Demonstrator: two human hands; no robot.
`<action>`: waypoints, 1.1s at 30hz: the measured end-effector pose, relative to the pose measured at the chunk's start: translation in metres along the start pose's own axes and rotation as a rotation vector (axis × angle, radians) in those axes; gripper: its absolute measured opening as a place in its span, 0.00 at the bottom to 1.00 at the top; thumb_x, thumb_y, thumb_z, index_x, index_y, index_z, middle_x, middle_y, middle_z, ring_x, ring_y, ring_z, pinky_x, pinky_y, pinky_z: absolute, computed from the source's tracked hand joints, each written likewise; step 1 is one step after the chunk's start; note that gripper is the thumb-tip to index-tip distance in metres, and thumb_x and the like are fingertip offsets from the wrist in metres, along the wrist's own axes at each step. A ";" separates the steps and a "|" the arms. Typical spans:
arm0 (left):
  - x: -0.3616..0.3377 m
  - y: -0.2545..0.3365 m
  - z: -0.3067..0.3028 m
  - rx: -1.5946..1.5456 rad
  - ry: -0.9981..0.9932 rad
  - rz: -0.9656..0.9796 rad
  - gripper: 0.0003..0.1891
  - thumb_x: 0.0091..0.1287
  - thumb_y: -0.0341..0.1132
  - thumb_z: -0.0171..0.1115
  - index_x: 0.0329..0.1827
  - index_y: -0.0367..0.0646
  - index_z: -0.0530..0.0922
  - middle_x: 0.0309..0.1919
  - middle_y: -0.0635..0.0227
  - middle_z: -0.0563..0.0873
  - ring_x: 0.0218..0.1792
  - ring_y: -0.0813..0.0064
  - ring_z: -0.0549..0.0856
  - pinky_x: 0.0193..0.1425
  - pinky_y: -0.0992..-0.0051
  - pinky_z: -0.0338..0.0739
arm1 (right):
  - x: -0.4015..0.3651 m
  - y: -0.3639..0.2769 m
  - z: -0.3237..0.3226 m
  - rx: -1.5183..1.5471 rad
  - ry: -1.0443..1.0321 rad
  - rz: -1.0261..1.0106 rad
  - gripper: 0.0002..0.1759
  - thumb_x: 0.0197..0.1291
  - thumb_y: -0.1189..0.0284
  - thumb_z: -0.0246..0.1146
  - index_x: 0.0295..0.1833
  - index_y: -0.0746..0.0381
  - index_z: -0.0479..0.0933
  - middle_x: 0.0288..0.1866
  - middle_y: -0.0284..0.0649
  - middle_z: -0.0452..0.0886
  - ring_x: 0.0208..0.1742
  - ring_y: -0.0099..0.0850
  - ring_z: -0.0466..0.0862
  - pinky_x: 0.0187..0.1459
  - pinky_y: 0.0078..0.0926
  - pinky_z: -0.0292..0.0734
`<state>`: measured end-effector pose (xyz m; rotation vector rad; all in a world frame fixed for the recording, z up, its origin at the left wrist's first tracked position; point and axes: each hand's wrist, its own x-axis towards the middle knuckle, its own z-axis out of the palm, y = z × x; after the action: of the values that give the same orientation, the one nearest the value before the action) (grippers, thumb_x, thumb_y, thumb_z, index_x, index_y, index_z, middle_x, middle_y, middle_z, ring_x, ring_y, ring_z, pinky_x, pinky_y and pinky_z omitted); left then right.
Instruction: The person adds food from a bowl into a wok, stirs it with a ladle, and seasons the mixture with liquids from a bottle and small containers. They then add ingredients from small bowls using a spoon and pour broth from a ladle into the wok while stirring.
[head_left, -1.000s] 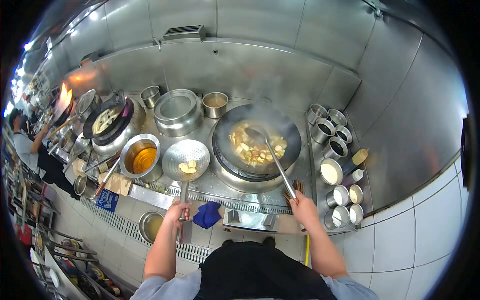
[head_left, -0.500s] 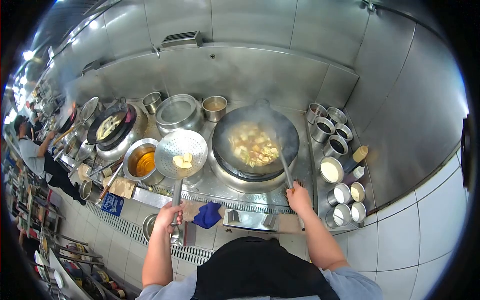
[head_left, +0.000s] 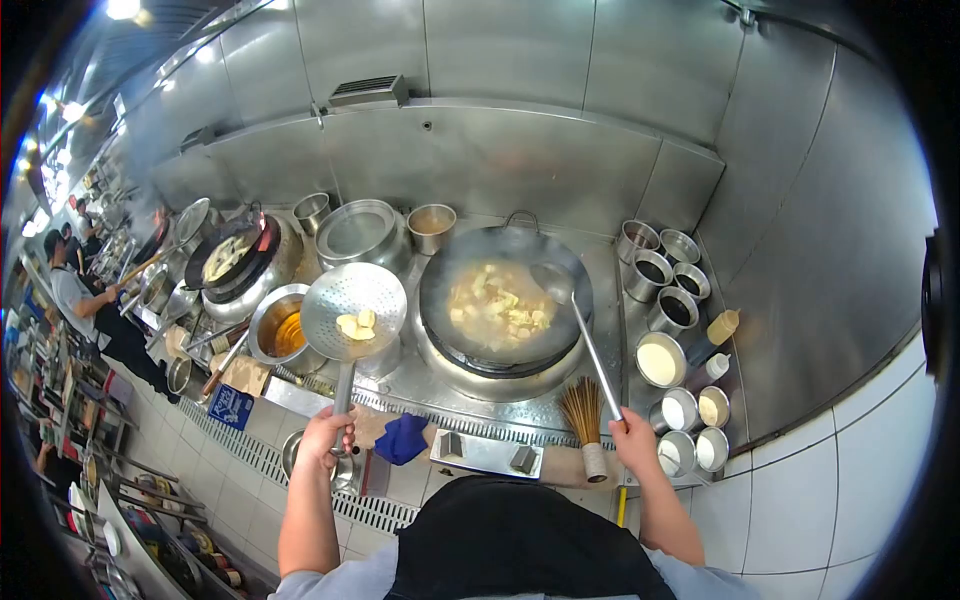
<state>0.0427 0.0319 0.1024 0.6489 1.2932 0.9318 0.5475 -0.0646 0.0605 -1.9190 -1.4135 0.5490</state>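
My left hand (head_left: 328,437) is closed around the handle of a perforated metal skimmer (head_left: 370,288). A few pale yellow pieces (head_left: 357,325) lie in the skimmer's bowl, left of the wok. With my right hand (head_left: 632,440) I grip the long handle of a ladle (head_left: 552,282). The ladle's bowl is at the right side of the dark wok (head_left: 565,265), beside the food. Inside the wok, pale chunks (head_left: 500,305) sit in brownish liquid under rising steam. A metal pot (head_left: 265,330) of orange oil stands just left of the skimmer.
Several metal containers of seasonings, including one of cream-coloured liquid (head_left: 660,360), and squeeze bottles (head_left: 722,327) line the right side. A bamboo brush (head_left: 582,415) lies near my right hand. A blue cloth (head_left: 401,440) is at the front edge. A co-worker (head_left: 75,300) stands far left.
My right hand has moved right, and the ladle's bowl has shifted from the food to the wok's right side. The bamboo brush has come into sight. The skimmer sits slightly further left.
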 end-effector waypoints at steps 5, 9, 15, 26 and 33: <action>-0.003 0.005 0.018 -0.048 0.010 0.012 0.12 0.59 0.27 0.59 0.46 0.38 0.71 0.20 0.71 0.73 0.14 0.80 0.71 0.16 0.80 0.65 | 0.014 -0.024 -0.016 0.734 -0.217 0.388 0.11 0.65 0.72 0.56 0.50 0.61 0.74 0.21 0.32 0.70 0.12 0.21 0.67 0.13 0.19 0.62; -0.014 0.009 0.045 -0.037 0.045 0.050 0.13 0.60 0.27 0.58 0.47 0.37 0.70 0.19 0.71 0.72 0.14 0.81 0.69 0.15 0.81 0.63 | 0.022 -0.019 -0.043 1.142 -0.387 0.440 0.14 0.65 0.73 0.54 0.54 0.64 0.71 0.23 0.35 0.71 0.13 0.22 0.69 0.14 0.19 0.63; -0.019 0.010 0.096 0.219 0.088 0.118 0.10 0.60 0.28 0.60 0.42 0.39 0.72 0.18 0.72 0.73 0.14 0.81 0.72 0.15 0.80 0.65 | 0.040 -0.020 -0.035 1.104 -0.474 0.416 0.14 0.62 0.75 0.54 0.53 0.66 0.71 0.23 0.35 0.71 0.13 0.23 0.68 0.13 0.20 0.63; 0.015 -0.002 0.191 1.276 0.606 0.594 0.27 0.55 0.30 0.55 0.61 0.37 0.68 0.36 0.43 0.84 0.39 0.46 0.83 0.46 0.53 0.77 | 0.093 -0.055 -0.007 -0.026 -0.191 -0.037 0.24 0.54 0.66 0.59 0.56 0.65 0.73 0.41 0.58 0.80 0.44 0.55 0.80 0.47 0.47 0.75; -0.018 -0.001 0.122 0.902 0.673 0.653 0.20 0.54 0.31 0.60 0.49 0.31 0.74 0.32 0.48 0.84 0.34 0.52 0.86 0.38 0.62 0.79 | 0.086 -0.012 -0.034 -0.044 -0.121 -0.036 0.28 0.55 0.68 0.59 0.62 0.68 0.69 0.38 0.56 0.81 0.40 0.49 0.83 0.44 0.37 0.76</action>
<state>0.1619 0.0276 0.1330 1.6182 2.2017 1.1118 0.5900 0.0093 0.0975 -1.9190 -1.5455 0.6309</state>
